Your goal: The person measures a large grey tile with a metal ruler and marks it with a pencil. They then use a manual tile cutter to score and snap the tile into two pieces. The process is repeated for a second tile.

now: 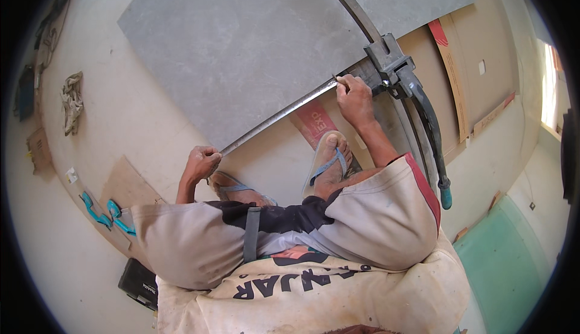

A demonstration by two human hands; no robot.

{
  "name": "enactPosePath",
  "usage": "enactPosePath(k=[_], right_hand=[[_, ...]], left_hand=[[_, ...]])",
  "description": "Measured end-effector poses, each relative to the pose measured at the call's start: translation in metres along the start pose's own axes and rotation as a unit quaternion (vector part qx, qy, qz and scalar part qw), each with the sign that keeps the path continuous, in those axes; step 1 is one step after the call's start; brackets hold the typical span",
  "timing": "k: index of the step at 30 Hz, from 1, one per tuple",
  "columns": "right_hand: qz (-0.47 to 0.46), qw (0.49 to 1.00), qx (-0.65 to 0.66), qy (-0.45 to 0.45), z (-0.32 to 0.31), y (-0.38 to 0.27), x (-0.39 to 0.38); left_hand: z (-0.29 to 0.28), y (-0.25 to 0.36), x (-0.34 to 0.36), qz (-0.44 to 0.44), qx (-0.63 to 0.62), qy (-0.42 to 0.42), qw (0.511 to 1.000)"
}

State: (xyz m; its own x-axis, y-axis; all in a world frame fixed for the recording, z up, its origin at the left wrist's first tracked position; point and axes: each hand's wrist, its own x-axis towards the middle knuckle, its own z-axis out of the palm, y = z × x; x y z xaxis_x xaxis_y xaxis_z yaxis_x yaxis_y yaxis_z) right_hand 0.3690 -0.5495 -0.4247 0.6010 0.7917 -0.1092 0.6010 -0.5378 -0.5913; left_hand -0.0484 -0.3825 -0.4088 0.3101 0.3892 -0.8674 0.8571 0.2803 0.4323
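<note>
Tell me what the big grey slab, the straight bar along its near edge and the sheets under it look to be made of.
Grey slab: likely ceramic or porcelain tile, matte, faintly mottled, with crisp thin edges. Straight bar: metal, dull silvery sheen, held by the left hand and right hand. Sheets underneath: brown cardboard, flat and creased.

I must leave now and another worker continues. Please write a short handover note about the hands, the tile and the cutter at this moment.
Left hand: closed at the near end of the long metal straight edge, by the corner of the large grey square tile.
Right hand: fingers pinch a small thin tool, too small to identify, at the tile's edge, beside the manual tile cutter with the black lever.
Tile lies flat on the floor, apparently still whole.
No cut line is visible.
</note>
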Motion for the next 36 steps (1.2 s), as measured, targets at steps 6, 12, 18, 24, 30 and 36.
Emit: enactPosePath(k=[6, 12, 18, 24, 30, 36], right_hand=[[-0.014, 1.0, -0.025, -0.005, 0.003, -0.004, 0.005], [-0.014, 1.0, -0.026, -0.003, -0.003, 0.0, -0.003], [-0.014, 1.0, -0.013, -0.002, -0.004, -0.002, -0.002], [-0.034, 0.999, -0.011, 0.001, -0.004, 0.005, 0.0], [-0.042, 0.999, 0.011, 0.012, 0.001, 0.01, -0.003], [-0.044, 0.998, 0.022, 0.038, 0.004, 0.012, -0.008]], left_hand=[[0.001, 0.013, -0.009, -0.035, -0.036, -0.013, 0.999], [0.002, 0.018, -0.008, -0.042, -0.049, -0.026, 0.998], [-0.003, 0.011, -0.003, -0.022, -0.038, -0.031, 0.999], [-0.007, 0.021, -0.005, -0.04, -0.056, -0.066, 0.995], [-0.008, -0.006, -0.005, -0.007, -0.115, -0.05, 0.992], [0.006, -0.026, 0.0, 0.015, -0.292, 0.02, 0.956]])
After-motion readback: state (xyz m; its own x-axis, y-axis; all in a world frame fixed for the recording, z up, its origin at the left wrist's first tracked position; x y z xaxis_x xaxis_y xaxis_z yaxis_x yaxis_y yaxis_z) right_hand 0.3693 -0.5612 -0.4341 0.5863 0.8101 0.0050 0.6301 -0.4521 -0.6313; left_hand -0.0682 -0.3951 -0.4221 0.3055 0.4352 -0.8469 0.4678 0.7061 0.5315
